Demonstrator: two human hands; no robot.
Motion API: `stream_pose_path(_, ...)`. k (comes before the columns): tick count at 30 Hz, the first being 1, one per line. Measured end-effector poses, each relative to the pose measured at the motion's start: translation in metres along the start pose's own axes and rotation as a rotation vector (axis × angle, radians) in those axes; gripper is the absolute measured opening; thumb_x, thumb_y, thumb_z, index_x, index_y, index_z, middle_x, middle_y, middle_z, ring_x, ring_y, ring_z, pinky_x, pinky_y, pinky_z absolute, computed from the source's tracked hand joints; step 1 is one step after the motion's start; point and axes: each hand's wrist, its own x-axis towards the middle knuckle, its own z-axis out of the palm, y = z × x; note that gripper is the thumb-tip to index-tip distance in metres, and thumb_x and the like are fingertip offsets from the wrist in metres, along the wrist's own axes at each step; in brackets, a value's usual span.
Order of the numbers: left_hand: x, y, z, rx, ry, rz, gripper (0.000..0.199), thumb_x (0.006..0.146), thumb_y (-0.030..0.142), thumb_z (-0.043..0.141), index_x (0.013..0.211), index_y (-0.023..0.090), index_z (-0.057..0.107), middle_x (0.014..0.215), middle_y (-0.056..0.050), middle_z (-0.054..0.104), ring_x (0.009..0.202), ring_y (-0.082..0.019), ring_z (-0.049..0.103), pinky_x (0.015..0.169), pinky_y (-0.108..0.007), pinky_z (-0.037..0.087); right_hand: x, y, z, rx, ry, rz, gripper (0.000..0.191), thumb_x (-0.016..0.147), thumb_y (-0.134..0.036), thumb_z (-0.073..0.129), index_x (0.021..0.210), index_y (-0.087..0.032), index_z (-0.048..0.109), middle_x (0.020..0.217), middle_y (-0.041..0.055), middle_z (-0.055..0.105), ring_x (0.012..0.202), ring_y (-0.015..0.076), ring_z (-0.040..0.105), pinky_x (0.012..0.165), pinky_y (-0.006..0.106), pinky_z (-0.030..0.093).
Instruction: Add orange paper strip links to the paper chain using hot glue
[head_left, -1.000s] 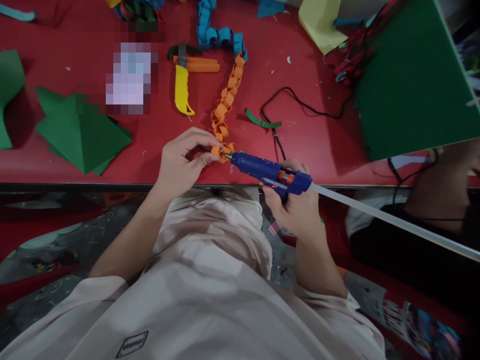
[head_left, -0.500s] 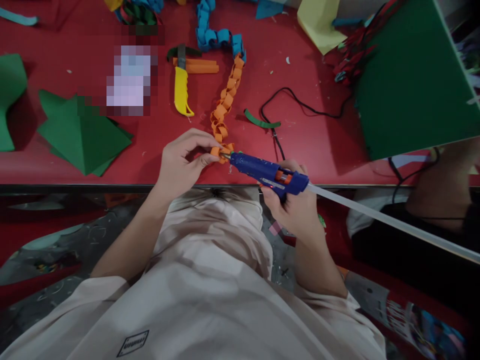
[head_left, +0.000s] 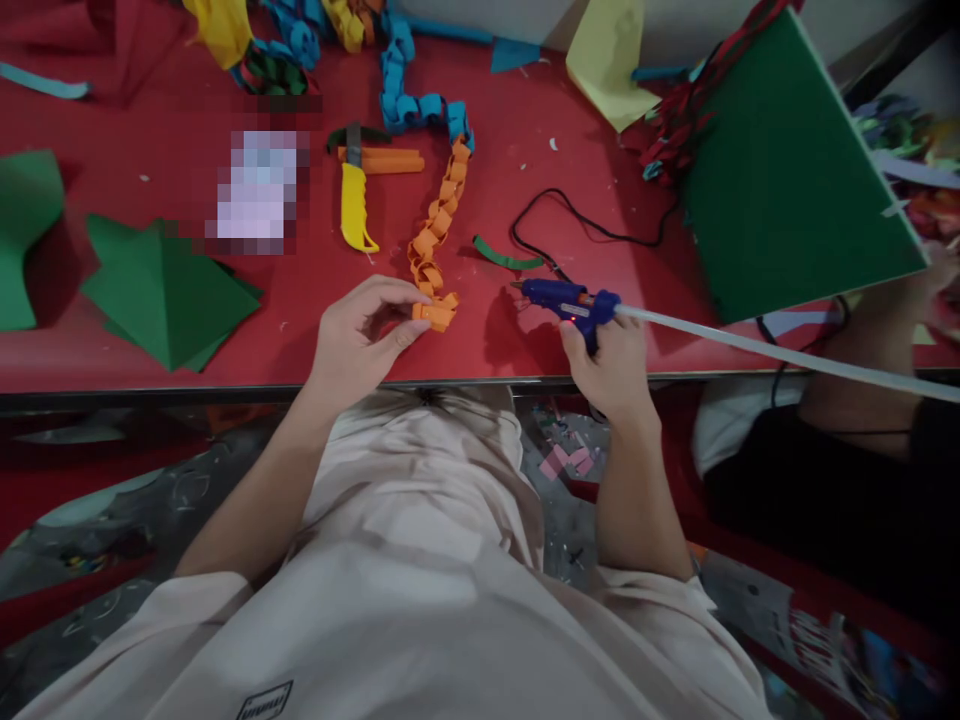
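Note:
At the table's front edge my left hand [head_left: 360, 335] pinches the near end of the orange paper chain [head_left: 442, 205]. The orange links join a blue paper chain [head_left: 409, 105] farther back. To the right, my right hand [head_left: 619, 365] is wrapped round a blue glue gun [head_left: 559, 295] with a small red light. Its tip points left, apart from the chain. A long translucent glue stick [head_left: 750, 345] sticks out of its back. Behind the gun lies a curved green paper strip [head_left: 506, 257].
On the red table [head_left: 300, 345] lie a yellow-handled cutter [head_left: 354, 210], orange strips [head_left: 390, 160], folded green paper [head_left: 172, 290] and a black cord [head_left: 592, 230]. A large green board [head_left: 795, 180] stands at right, near another person's arm [head_left: 870, 345].
My right hand has drawn the glue gun back to the right, away from the orange chain. My left hand still holds the chain's end. The view has shifted slightly.

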Motion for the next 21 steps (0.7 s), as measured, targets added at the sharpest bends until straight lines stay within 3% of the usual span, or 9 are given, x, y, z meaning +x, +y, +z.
stream_pose_path(2, 0.000, 0.001, 0.000, 0.000, 0.004, -0.014, 0.026, 0.086, 0.040, 0.083, 0.102, 0.020, 0.077, 0.104, -0.008, 0.074, 0.094, -0.018, 0.071, 0.083, -0.030, 0.060, -0.004, 0.000, 0.005, 0.013, 0.006, -0.012, 0.044, 0.101, -0.055, 0.048, 0.115, -0.017, 0.067, 0.111, 0.0178, 0.071, 0.108, 0.0358, 0.066, 0.093, 0.056, 0.052)
stream_pose_path(3, -0.001, 0.001, 0.000, -0.007, 0.008, -0.020, 0.026, 0.086, 0.040, 0.083, 0.102, 0.021, 0.077, 0.104, -0.009, 0.074, 0.094, -0.018, 0.071, 0.084, -0.030, 0.060, -0.009, -0.004, 0.006, 0.014, 0.083, -0.005, 0.044, 0.099, -0.056, 0.051, 0.115, -0.017, 0.066, 0.111, 0.0175, 0.069, 0.107, 0.0356, 0.065, 0.092, 0.056, 0.053)
stream_pose_path(7, -0.002, 0.002, -0.001, -0.017, 0.007, -0.025, 0.024, 0.087, 0.042, 0.082, 0.102, 0.023, 0.077, 0.105, -0.009, 0.073, 0.094, -0.018, 0.071, 0.084, -0.033, 0.060, -0.036, -0.044, 0.010, 0.056, 0.818, 0.076, 0.019, 0.100, -0.040, 0.054, 0.095, -0.023, 0.060, 0.086, 0.0084, 0.061, 0.081, 0.0282, 0.061, 0.077, 0.049, 0.051)
stream_pose_path(8, -0.002, 0.002, -0.001, -0.008, 0.006, -0.019, 0.024, 0.087, 0.043, 0.081, 0.101, 0.024, 0.077, 0.105, -0.008, 0.073, 0.095, -0.019, 0.071, 0.084, -0.033, 0.059, -0.040, -0.058, 0.012, 0.120, 0.876, -0.007, 0.012, 0.098, -0.036, 0.057, 0.091, -0.025, 0.058, 0.079, 0.0049, 0.059, 0.073, 0.0253, 0.059, 0.071, 0.045, 0.050)
stream_pose_path(9, -0.002, 0.002, -0.002, 0.004, 0.008, -0.010, 0.024, 0.087, 0.044, 0.082, 0.100, 0.024, 0.077, 0.104, -0.008, 0.073, 0.095, -0.019, 0.071, 0.083, -0.034, 0.059, -0.040, -0.073, 0.013, 0.229, 0.738, -0.117, 0.008, 0.094, -0.032, 0.063, 0.091, -0.026, 0.058, 0.075, 0.0025, 0.060, 0.069, 0.0231, 0.060, 0.068, 0.042, 0.050)
stream_pose_path(11, -0.002, 0.002, -0.003, 0.023, 0.018, 0.006, 0.025, 0.086, 0.045, 0.082, 0.100, 0.025, 0.077, 0.103, -0.008, 0.073, 0.095, -0.019, 0.071, 0.083, -0.034, 0.058, -0.029, -0.101, 0.017, 0.429, 0.492, -0.223, 0.017, 0.090, -0.027, 0.069, 0.105, -0.027, 0.059, 0.090, 0.0047, 0.071, 0.084, 0.0246, 0.069, 0.076, 0.043, 0.055)
stream_pose_path(13, -0.001, 0.002, -0.004, 0.027, 0.022, 0.016, 0.024, 0.087, 0.043, 0.082, 0.101, 0.024, 0.077, 0.102, -0.008, 0.074, 0.094, -0.019, 0.070, 0.081, -0.032, 0.057, -0.009, -0.120, 0.019, 0.544, 0.412, -0.228, 0.025, 0.092, -0.027, 0.070, 0.114, -0.027, 0.058, 0.106, 0.0068, 0.075, 0.101, 0.0259, 0.071, 0.089, 0.047, 0.056)
stream_pose_path(16, -0.001, 0.002, -0.006, 0.006, 0.025, 0.035, 0.022, 0.088, 0.039, 0.081, 0.101, 0.022, 0.077, 0.100, -0.008, 0.075, 0.092, -0.018, 0.069, 0.081, -0.030, 0.055, 0.019, -0.132, 0.025, 0.567, 0.343, -0.307, 0.019, 0.095, -0.028, 0.070, 0.112, -0.028, 0.062, 0.109, 0.0055, 0.077, 0.105, 0.0245, 0.071, 0.097, 0.048, 0.055)
stream_pose_path(21, -0.001, -0.001, -0.009, 0.011, 0.050, 0.022, 0.026, 0.088, 0.043, 0.081, 0.103, 0.023, 0.077, 0.102, -0.008, 0.075, 0.092, -0.018, 0.069, 0.083, -0.031, 0.055, 0.028, -0.133, 0.034, 0.524, 0.243, -0.327, 0.012, 0.096, -0.024, 0.069, 0.106, -0.029, 0.071, 0.109, 0.0050, 0.077, 0.110, 0.0245, 0.068, 0.100, 0.048, 0.053)
